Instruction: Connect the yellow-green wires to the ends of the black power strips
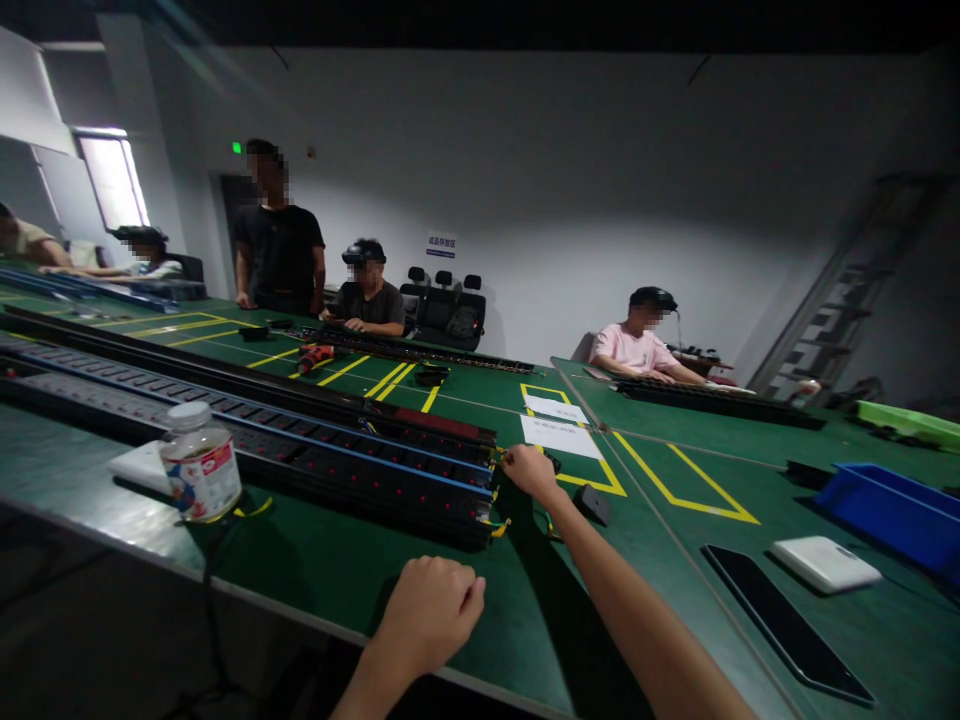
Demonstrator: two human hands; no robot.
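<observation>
Long black strips point(405, 485) with red dots and blue edges lie side by side on the green table point(322, 575). Short yellow wire ends point(499, 528) stick out of their right ends. My right hand point(531, 472) reaches to these ends, its fingers closed beside a yellow wire end near the upper strip; what they pinch, if anything, is hidden. Close to the table's front edge, my left hand point(439, 605) rests loosely closed, knuckles up, with nothing showing in it. A small black block point(592, 504) sits right of my right wrist.
A lidded plastic jar point(201, 465) stands front left. White paper sheets point(561, 437) lie beyond my right hand. On the right are a dark phone-like slab point(787, 625), a white box-shaped device point(825, 563) and a blue bin point(892, 520). A red drill point(313, 356) lies farther back; several people work beyond.
</observation>
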